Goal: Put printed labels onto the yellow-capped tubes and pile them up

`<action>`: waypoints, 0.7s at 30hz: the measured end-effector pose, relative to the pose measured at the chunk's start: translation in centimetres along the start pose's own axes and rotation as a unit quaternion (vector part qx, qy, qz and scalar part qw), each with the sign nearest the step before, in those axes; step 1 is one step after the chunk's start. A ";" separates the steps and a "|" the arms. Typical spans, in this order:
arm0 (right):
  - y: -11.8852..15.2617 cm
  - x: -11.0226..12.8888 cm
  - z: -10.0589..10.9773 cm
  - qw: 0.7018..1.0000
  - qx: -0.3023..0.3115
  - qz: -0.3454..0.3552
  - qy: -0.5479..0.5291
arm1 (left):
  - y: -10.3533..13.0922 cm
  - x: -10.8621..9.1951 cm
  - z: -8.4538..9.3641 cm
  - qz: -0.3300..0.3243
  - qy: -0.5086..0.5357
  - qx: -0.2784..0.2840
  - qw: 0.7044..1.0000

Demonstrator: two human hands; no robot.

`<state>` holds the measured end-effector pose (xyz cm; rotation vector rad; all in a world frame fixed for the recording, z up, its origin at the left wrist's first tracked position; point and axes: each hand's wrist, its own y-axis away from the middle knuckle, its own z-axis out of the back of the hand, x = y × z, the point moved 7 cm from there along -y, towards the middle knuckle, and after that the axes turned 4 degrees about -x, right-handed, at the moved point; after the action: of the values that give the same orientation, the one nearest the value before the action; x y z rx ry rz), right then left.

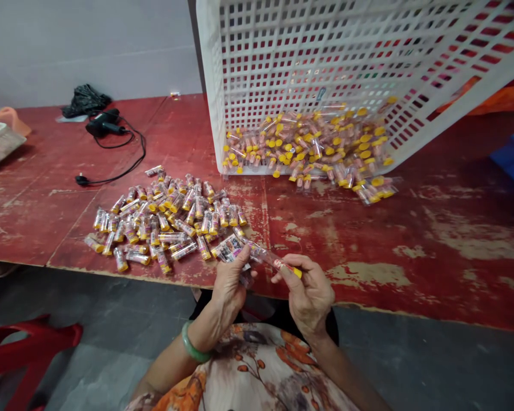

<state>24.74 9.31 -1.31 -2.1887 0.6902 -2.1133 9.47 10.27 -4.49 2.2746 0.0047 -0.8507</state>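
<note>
My left hand [230, 282] is closed, its thumb pressing on a small printed card [230, 249] at the table's front edge. My right hand [312, 295] pinches a clear plastic tube with a yellow cap [297, 272]. The tube's clear end points toward my left hand and lies close to its fingertips; whether they touch it I cannot tell. Left of my hands lies a pile of small clear tubes with yellow ends and printed wraps [167, 211]. Some of these tubes are right beside the card.
A white plastic basket [209, 85] lies tipped on its side at the back, with yellow-capped tubes spilling onto the red table [411, 228]. A black corded device [105, 123] and a black bag [85, 100] lie back left. A red stool [29, 342] stands on the floor.
</note>
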 end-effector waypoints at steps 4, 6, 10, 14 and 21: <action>0.3 1.6 -0.1 0.980 0.017 0.169 0.107 | 0.2 0.3 -0.2 0.017 0.021 0.012 1.000; 0.7 2.6 -0.6 0.955 0.045 0.255 0.147 | 0.1 0.2 0.0 0.018 0.020 0.007 1.000; 0.6 3.7 -1.2 0.941 0.055 0.289 0.165 | -0.3 0.1 0.5 0.018 0.006 -0.003 1.000; -0.7 3.6 -1.3 0.965 0.048 0.227 0.126 | -1.1 -0.2 0.6 0.015 0.001 -0.015 1.000; 0.3 4.0 -1.1 0.947 0.071 0.283 0.135 | -0.4 0.7 -0.8 0.036 0.006 0.031 0.999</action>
<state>23.55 8.01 2.51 -1.4079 0.9977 -2.0675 10.42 10.92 -4.73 2.3231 -0.0975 -0.8090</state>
